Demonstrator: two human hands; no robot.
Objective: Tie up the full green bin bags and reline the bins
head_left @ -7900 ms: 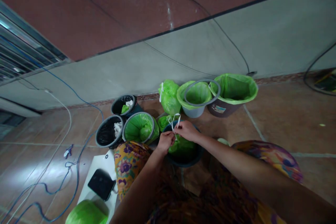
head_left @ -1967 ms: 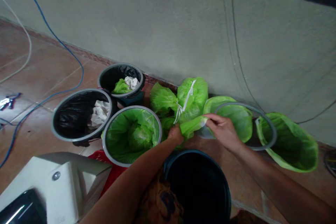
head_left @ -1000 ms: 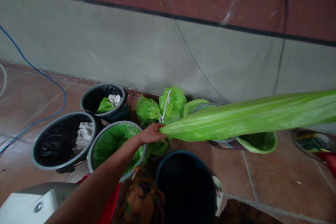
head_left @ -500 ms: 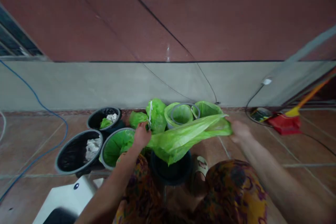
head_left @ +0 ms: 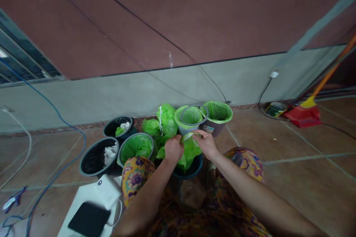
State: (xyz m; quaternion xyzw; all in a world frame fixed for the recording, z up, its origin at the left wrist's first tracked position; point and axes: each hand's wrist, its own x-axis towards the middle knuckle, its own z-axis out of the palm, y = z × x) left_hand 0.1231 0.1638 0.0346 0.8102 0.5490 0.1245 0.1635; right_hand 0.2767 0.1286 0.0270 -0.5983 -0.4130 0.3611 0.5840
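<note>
A thin green plastic bag (head_left: 190, 154) hangs from both my hands over a dark bin (head_left: 196, 170) between my knees. My left hand (head_left: 174, 149) is closed on one side of the bag's mouth. With fingers pinched, my right hand (head_left: 206, 143) grips the other side, close to the left. Between them the bag's edge forms a pale folded strip. The bag's lower part hangs down into the bin's opening. Just behind my hands are tied green bags (head_left: 167, 116) with a white string, and a small bin lined in green (head_left: 184, 130) with a grey ring on it.
On the left stand a green-lined bin (head_left: 122, 160) and two black-lined bins (head_left: 83, 166) holding crumpled white waste. Another green-lined bin (head_left: 218, 127) is by the wall. A white board with a black pad (head_left: 89, 217), a blue hose (head_left: 57, 111) and a red dustpan (head_left: 304, 116) lie around.
My hands were wide apart, stretching the bag sideways. Now they are close together and the bag hangs gathered over the bin. The view has shifted and tilted slightly.
</note>
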